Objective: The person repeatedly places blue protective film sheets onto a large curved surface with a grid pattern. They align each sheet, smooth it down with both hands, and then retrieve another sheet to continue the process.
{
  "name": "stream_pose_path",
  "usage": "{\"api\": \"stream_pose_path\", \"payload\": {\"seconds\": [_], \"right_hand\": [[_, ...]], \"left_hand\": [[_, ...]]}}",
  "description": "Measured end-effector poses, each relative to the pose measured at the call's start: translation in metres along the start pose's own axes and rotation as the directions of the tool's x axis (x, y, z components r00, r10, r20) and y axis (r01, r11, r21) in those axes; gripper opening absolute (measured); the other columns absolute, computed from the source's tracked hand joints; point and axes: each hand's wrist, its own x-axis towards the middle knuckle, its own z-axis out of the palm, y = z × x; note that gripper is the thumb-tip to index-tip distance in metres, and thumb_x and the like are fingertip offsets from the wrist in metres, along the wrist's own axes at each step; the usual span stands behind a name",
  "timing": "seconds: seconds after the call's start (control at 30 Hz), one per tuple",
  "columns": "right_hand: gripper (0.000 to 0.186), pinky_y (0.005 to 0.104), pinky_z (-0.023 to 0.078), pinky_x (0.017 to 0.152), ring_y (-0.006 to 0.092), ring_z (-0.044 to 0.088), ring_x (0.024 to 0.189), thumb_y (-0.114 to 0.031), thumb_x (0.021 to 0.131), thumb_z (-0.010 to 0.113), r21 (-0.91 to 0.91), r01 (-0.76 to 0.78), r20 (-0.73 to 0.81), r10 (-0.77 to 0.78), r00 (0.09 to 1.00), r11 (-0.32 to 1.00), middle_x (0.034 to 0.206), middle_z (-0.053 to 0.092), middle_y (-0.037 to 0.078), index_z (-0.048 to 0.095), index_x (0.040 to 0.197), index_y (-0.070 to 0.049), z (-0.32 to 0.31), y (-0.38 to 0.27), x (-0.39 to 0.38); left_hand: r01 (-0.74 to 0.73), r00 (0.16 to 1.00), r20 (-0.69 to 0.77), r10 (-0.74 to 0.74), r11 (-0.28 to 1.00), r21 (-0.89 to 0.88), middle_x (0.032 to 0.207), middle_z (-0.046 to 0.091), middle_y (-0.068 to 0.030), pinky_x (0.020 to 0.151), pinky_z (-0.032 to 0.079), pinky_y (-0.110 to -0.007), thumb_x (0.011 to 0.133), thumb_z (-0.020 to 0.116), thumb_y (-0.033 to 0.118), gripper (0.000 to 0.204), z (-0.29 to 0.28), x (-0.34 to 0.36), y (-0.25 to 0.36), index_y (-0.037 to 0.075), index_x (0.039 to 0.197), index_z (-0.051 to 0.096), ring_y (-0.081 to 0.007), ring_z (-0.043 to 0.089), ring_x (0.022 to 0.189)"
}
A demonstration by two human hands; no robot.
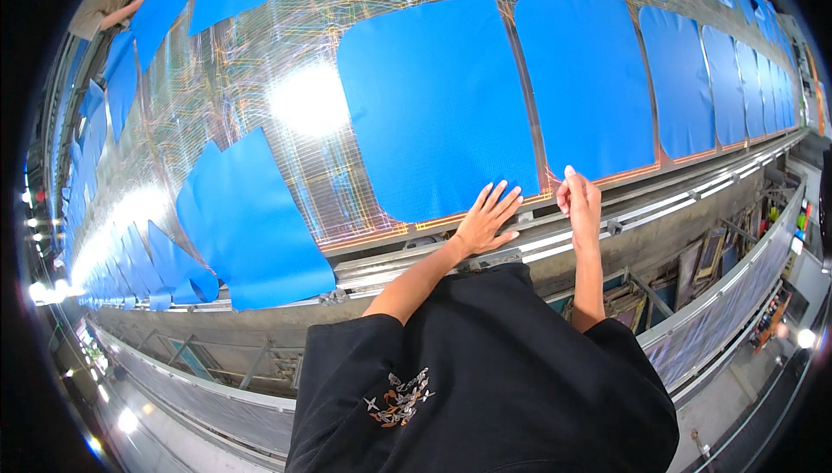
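My left hand lies with fingers spread on the lower right edge of a large blue sheet with rounded corners. This sheet rests flat on a long table marked all over with thin coloured lines. To the right, my right hand is closed, thumb and fingers drawn together, at the lower left corner of a second blue sheet. Whatever it pinches, if anything, is too small to make out. A narrow dark gap runs between the two sheets.
A loose blue sheet hangs over the near table edge on the left. Metal rails run along that edge. More blue sheets continue to the right. At the far left, another person reaches towards the table's far side.
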Motion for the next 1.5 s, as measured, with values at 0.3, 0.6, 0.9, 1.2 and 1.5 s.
{"api": "stream_pose_path", "payload": {"seconds": [0.3, 0.6, 0.9, 1.2, 1.5], "right_hand": [[0.04, 0.0288, 0.034, 0.055, 0.0047, 0.042, 0.06, -0.027, 0.104, 0.068, -0.238, 0.336, 0.221, -0.286, 0.932, 0.911, 0.062, 0.049, -0.002, 0.06, 0.074, -0.002, 0.062, 0.008, -0.012], [0.036, 0.0217, 0.038, 0.051, 0.0043, 0.05, 0.057, -0.027, 0.106, 0.064, -0.2, 0.289, 0.285, -0.227, 0.931, 0.936, 0.066, 0.057, -0.001, 0.061, 0.079, -0.004, 0.064, 0.034, -0.048], [0.032, 0.026, 0.046, 0.055, 0.0072, 0.06, 0.061, -0.024, 0.102, 0.068, -0.235, 0.536, 0.687, -0.251, 0.682, 0.811, 0.067, 0.068, 0.003, 0.068, 0.082, 0.0, 0.168, 0.05, -0.068], [0.03, 0.0311, 0.055, 0.06, 0.0186, 0.071, 0.078, -0.033, 0.103, 0.066, -0.413, 0.153, 0.848, 0.318, 0.424, 0.898, 0.106, 0.074, 0.012, 0.064, 0.114, -0.005, 0.297, 0.132, -0.111], [0.038, 0.0319, 0.047, 0.048, 0.0179, 0.065, 0.063, -0.036, 0.087, 0.083, -0.331, -0.304, 0.677, 0.449, 0.583, 0.893, 0.076, 0.064, 0.004, 0.064, 0.098, -0.005, 0.441, 0.254, -0.196]], "left_hand": [[0.383, 0.897, -0.308, -0.317, 0.906, 0.183, 0.171, 0.03, -0.0127, 0.127, 0.01, -0.062, 0.103, 0.053, 0.047, 0.068, -0.1, -0.003, -0.134, 0.014, 0.161, 0.04, -0.0385, 0.02, 0.159], [0.356, 0.876, -0.347, -0.334, 0.934, 0.0, 0.173, 0.018, -0.0219, 0.129, 0.005, -0.058, 0.105, 0.044, 0.055, 0.082, -0.041, -0.086, -0.043, -0.001, 0.163, 0.026, -0.0389, 0.01, 0.161], [0.347, 0.921, -0.208, -0.329, 0.937, 0.052, 0.162, 0.038, -0.0216, 0.126, 0.019, -0.055, 0.108, 0.04, 0.055, 0.073, -0.01, -0.165, 0.004, 0.001, 0.156, 0.04, -0.0362, 0.032, 0.153], [0.486, 0.616, -0.198, -0.763, 0.565, -0.666, 0.097, 0.074, -0.0242, 0.086, 0.054, -0.052, 0.106, 0.047, 0.058, 0.06, -0.084, -0.299, 0.073, 0.006, 0.13, 0.067, -0.0416, 0.071, 0.091], [0.344, 0.063, -0.244, -0.968, 0.25, -0.905, 0.108, 0.077, -0.0194, 0.087, 0.056, -0.04, 0.104, 0.062, 0.044, 0.048, -0.07, -0.529, 0.099, 0.006, 0.131, 0.069, -0.029, 0.075, 0.099]]}}
